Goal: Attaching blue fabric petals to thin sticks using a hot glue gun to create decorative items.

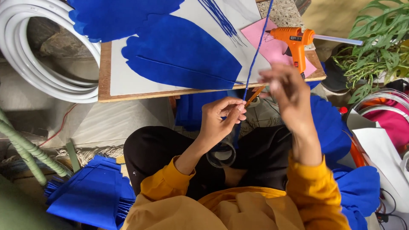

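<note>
My left hand (221, 119) pinches the lower part of a long thin blue-wrapped stick (255, 55) that runs up over the board. A short orange-brown bare end (254, 96) of the stick shows beside my fingers. My right hand (287, 91) is blurred, raised just right of the stick, fingers bent near it; whether it holds anything I cannot tell. A roll of clear tape (221, 154) lies in my lap under the left hand. An orange glue gun (295, 40) rests on a pink sheet (272, 44) at the board's right corner.
A wooden board (104, 81) carries large blue felt petal shapes (183, 53) and several thin blue sticks (221, 19). Coiled white hose (25, 55) lies left. Stacked blue felt pieces (93, 194) sit lower left, more blue fabric (358, 189) right, a potted plant (379, 47) upper right.
</note>
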